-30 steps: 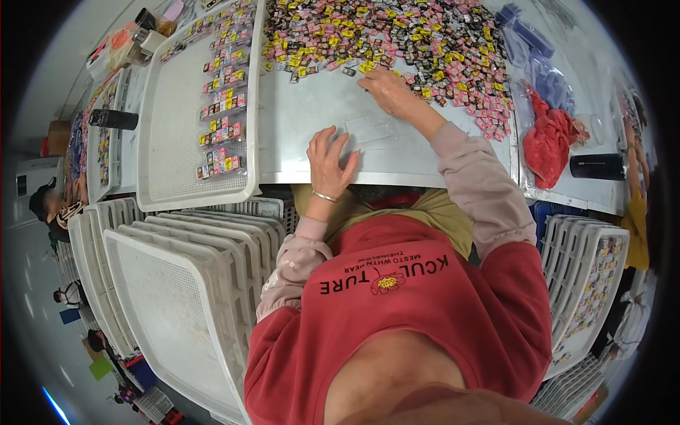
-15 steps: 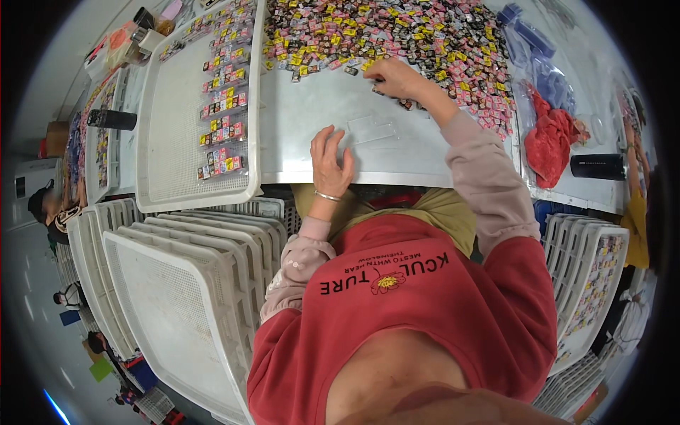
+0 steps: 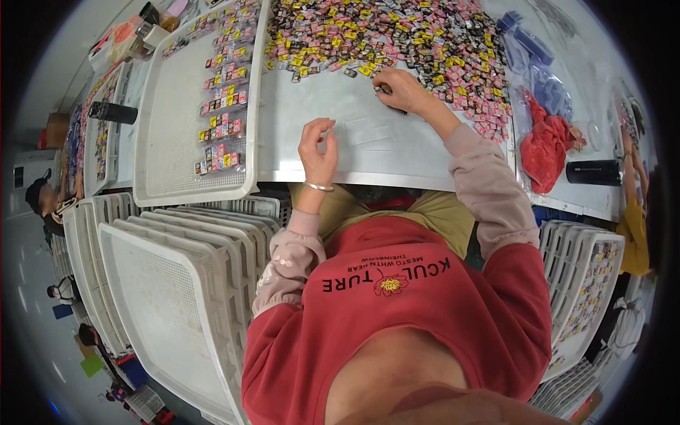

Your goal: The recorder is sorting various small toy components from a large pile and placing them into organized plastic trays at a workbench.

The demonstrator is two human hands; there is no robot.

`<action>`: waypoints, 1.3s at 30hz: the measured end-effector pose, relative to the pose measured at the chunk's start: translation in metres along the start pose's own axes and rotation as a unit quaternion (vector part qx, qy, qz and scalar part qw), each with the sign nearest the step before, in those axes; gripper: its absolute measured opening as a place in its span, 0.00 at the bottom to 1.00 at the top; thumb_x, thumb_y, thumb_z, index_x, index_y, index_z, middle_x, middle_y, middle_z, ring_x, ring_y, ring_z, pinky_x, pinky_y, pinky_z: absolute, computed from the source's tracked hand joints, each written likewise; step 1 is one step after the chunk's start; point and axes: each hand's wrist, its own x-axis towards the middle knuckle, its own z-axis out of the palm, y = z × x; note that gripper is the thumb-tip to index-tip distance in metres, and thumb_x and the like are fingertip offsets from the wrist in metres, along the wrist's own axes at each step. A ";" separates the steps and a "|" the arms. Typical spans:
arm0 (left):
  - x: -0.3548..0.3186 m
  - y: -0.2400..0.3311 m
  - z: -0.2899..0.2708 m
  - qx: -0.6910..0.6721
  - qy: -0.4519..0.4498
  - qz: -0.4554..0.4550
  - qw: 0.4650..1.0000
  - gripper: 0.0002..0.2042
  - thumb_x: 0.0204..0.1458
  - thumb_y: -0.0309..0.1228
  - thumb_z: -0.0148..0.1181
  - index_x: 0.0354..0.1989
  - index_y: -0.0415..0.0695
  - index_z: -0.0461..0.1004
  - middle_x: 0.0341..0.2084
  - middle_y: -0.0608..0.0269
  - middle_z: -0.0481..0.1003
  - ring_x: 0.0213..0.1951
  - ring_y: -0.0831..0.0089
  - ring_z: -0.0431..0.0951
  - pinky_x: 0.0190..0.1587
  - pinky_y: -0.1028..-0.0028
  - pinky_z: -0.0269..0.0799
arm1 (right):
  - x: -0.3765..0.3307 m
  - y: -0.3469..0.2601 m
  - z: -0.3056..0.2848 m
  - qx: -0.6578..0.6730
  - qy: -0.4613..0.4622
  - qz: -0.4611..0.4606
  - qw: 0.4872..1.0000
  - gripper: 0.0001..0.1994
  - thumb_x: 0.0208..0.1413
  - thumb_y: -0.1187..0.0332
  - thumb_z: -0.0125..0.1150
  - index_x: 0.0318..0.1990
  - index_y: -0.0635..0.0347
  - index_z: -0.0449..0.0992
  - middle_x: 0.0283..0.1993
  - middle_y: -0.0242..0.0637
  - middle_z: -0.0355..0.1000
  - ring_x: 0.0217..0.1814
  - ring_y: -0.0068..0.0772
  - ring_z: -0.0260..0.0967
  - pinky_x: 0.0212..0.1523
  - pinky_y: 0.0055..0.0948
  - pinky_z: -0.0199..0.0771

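Observation:
A wide heap of small pink, yellow and black printed pieces (image 3: 397, 35) covers the far part of the table. At its near edge my right hand (image 3: 405, 92) is closed with fingertips around a small dark piece (image 3: 384, 89); the palm side is hidden. My left hand (image 3: 317, 152) is held over the near left of the table, fingers bent and thumb apart from them, with nothing visible in it. Between and below the hands lies a clear flat plastic tray (image 3: 372, 132), hard to make out against the pale tabletop (image 3: 297, 106). A few loose pieces (image 3: 350, 72) lie at the heap's edge.
A white mesh tray (image 3: 170, 134) at left carries rows of filled clear packs (image 3: 221, 127). More white trays (image 3: 170, 283) stand stacked below left, others (image 3: 581, 297) at right. A red plastic bag (image 3: 544, 152) and black bottles (image 3: 595, 171) flank the table. Other people sit farther off.
My left hand has drawn back slightly left, its fingers curling in from a spread pose. My right hand has shifted a little toward me, a dark piece showing at its fingertips.

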 end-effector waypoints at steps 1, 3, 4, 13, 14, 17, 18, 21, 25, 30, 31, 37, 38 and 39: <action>0.007 0.001 0.003 -0.077 -0.023 -0.075 0.994 0.09 0.52 0.23 0.54 0.41 0.38 0.74 0.39 0.60 0.74 0.40 0.73 0.74 0.40 0.77 0.69 | 0.000 -0.004 -0.003 0.054 0.028 -0.001 0.998 0.13 0.43 0.71 0.63 0.38 0.61 0.74 0.37 0.37 0.69 0.36 0.36 0.71 0.39 0.32 0.73; 0.024 0.013 0.008 -0.152 -0.040 -0.150 0.976 0.10 0.54 0.25 0.55 0.44 0.37 0.73 0.38 0.62 0.75 0.38 0.74 0.75 0.40 0.78 0.69 | -0.004 -0.022 -0.008 0.135 0.075 -0.003 0.988 0.13 0.42 0.72 0.64 0.38 0.62 0.74 0.36 0.36 0.69 0.34 0.32 0.71 0.37 0.30 0.73; 0.035 0.026 0.010 -0.228 -0.060 -0.204 0.950 0.11 0.54 0.26 0.55 0.45 0.37 0.72 0.37 0.62 0.75 0.36 0.75 0.75 0.39 0.78 0.71 | -0.007 -0.037 -0.013 0.216 0.123 0.001 0.969 0.13 0.42 0.73 0.65 0.38 0.62 0.75 0.35 0.35 0.69 0.32 0.29 0.70 0.36 0.27 0.72; 0.054 0.029 0.010 -0.402 -0.112 -0.256 0.872 0.09 0.54 0.25 0.57 0.42 0.37 0.72 0.32 0.62 0.77 0.30 0.76 0.78 0.34 0.78 0.75 | -0.013 -0.078 -0.034 0.291 0.065 -0.008 0.955 0.14 0.42 0.72 0.66 0.39 0.64 0.75 0.33 0.36 0.69 0.31 0.27 0.70 0.35 0.25 0.72; 0.054 0.029 0.006 -0.392 -0.128 -0.250 0.876 0.09 0.55 0.26 0.56 0.43 0.36 0.71 0.34 0.61 0.76 0.32 0.76 0.77 0.35 0.76 0.74 | -0.012 -0.080 -0.034 0.283 0.058 -0.023 0.957 0.14 0.42 0.72 0.67 0.39 0.64 0.75 0.32 0.36 0.69 0.30 0.28 0.70 0.35 0.26 0.72; 0.053 0.034 0.000 -0.428 -0.123 -0.255 0.858 0.09 0.56 0.26 0.54 0.43 0.37 0.70 0.35 0.61 0.75 0.34 0.75 0.76 0.37 0.74 0.74 | -0.007 -0.086 -0.035 0.277 0.051 -0.029 0.959 0.15 0.41 0.71 0.68 0.38 0.64 0.75 0.30 0.36 0.69 0.30 0.28 0.71 0.35 0.26 0.73; 0.052 0.035 -0.001 -0.474 -0.102 -0.264 0.834 0.09 0.56 0.26 0.54 0.43 0.37 0.70 0.35 0.61 0.75 0.35 0.75 0.76 0.38 0.74 0.74 | -0.005 -0.088 -0.034 0.276 0.053 -0.018 0.959 0.15 0.40 0.70 0.69 0.38 0.64 0.76 0.29 0.36 0.69 0.30 0.29 0.71 0.35 0.26 0.73; 0.049 0.041 -0.005 -0.505 -0.110 -0.296 0.803 0.08 0.56 0.27 0.54 0.41 0.37 0.71 0.35 0.61 0.75 0.33 0.76 0.76 0.37 0.76 0.74 | -0.007 -0.097 -0.031 0.230 0.086 -0.021 0.969 0.16 0.38 0.70 0.70 0.37 0.64 0.76 0.27 0.36 0.69 0.29 0.29 0.70 0.34 0.27 0.73; 0.047 0.035 -0.002 -0.484 -0.108 -0.283 0.821 0.08 0.56 0.27 0.54 0.41 0.37 0.72 0.35 0.62 0.76 0.33 0.76 0.76 0.36 0.76 0.74 | -0.008 -0.097 -0.023 0.204 0.113 0.000 0.972 0.17 0.37 0.69 0.70 0.37 0.64 0.76 0.28 0.38 0.69 0.29 0.28 0.70 0.33 0.27 0.72; 0.056 0.027 -0.017 -0.380 -0.223 -0.261 0.859 0.09 0.57 0.27 0.53 0.43 0.37 0.73 0.34 0.61 0.77 0.32 0.76 0.77 0.36 0.76 0.74 | -0.008 -0.080 -0.032 0.390 -0.001 -0.021 0.921 0.12 0.51 0.73 0.62 0.44 0.63 0.76 0.34 0.32 0.70 0.34 0.20 0.68 0.35 0.21 0.69; 0.059 0.026 -0.019 -0.380 -0.243 -0.252 0.856 0.08 0.57 0.28 0.54 0.41 0.37 0.72 0.35 0.59 0.77 0.31 0.76 0.77 0.35 0.77 0.74 | -0.007 -0.079 -0.039 0.476 -0.071 0.006 0.877 0.13 0.54 0.76 0.56 0.48 0.63 0.75 0.38 0.31 0.70 0.36 0.19 0.68 0.38 0.22 0.70; 0.065 0.026 -0.025 -0.412 -0.261 -0.262 0.832 0.08 0.57 0.31 0.56 0.40 0.41 0.69 0.30 0.61 0.76 0.29 0.75 0.77 0.32 0.78 0.73 | -0.007 -0.077 -0.040 0.557 -0.133 0.008 0.820 0.14 0.53 0.77 0.57 0.48 0.65 0.74 0.39 0.29 0.70 0.39 0.19 0.69 0.42 0.22 0.72; 0.064 0.028 -0.025 -0.413 -0.260 -0.262 0.833 0.08 0.57 0.31 0.56 0.40 0.41 0.69 0.30 0.61 0.76 0.29 0.75 0.77 0.32 0.78 0.73 | -0.008 -0.081 -0.040 0.557 -0.135 0.007 0.819 0.14 0.53 0.77 0.57 0.48 0.65 0.74 0.39 0.29 0.70 0.39 0.19 0.69 0.42 0.22 0.72; 0.063 0.032 -0.025 -0.435 -0.243 -0.273 0.823 0.07 0.56 0.30 0.56 0.39 0.40 0.69 0.28 0.62 0.76 0.27 0.76 0.77 0.30 0.79 0.73 | -0.009 -0.085 -0.038 0.559 -0.109 0.015 0.822 0.14 0.52 0.77 0.59 0.48 0.65 0.74 0.36 0.28 0.70 0.36 0.18 0.69 0.40 0.21 0.71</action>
